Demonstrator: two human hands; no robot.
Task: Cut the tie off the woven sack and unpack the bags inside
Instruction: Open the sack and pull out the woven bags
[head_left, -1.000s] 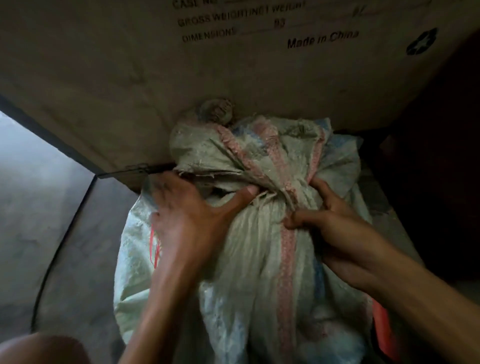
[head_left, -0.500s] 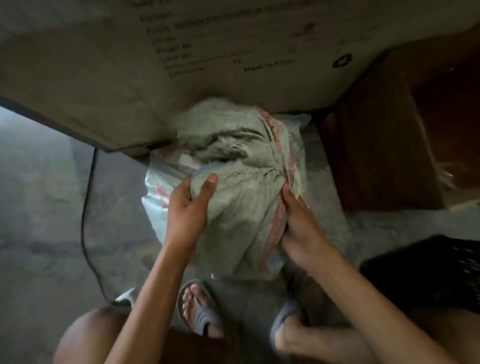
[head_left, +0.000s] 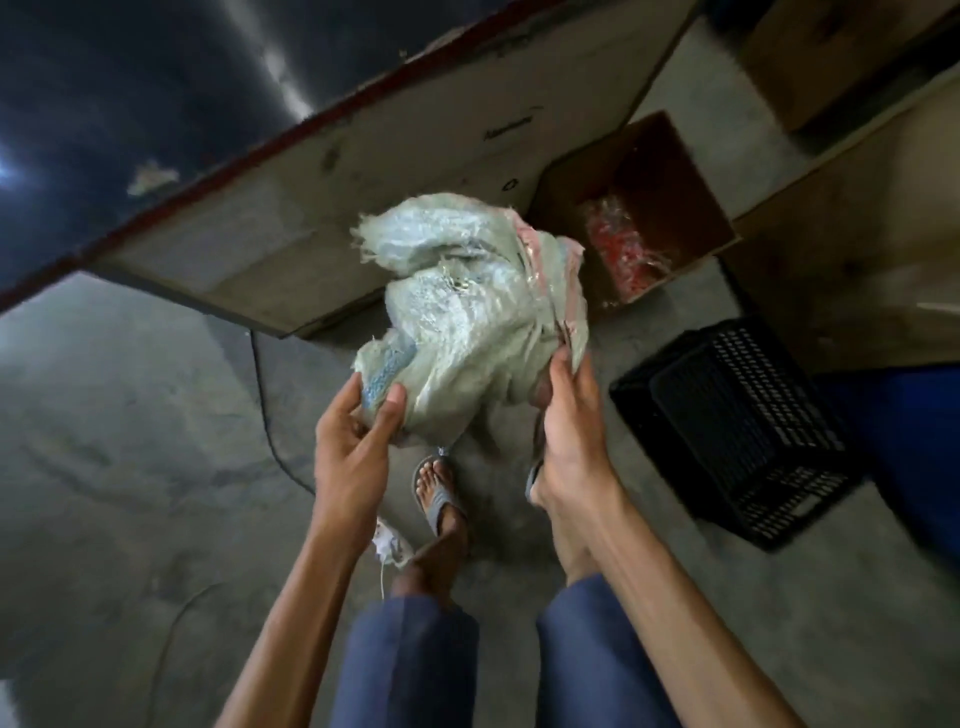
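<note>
Sack (head_left: 467, 317) off floor | left hand (head_left: 353, 441), right hand (head_left: 569, 415) each closed on its fabric | risk: thin pinch slips, sack drops

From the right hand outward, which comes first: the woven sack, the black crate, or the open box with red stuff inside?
1. Woven sack: gripped by the right hand.
2. Black crate: on the floor, to its right.
3. Open box with red contents: beyond the sack, farther back.

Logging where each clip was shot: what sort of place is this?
Probably a storeroom or warehouse: bare concrete floor, a big shipping crate, an open carton and a black plastic crate.
</note>
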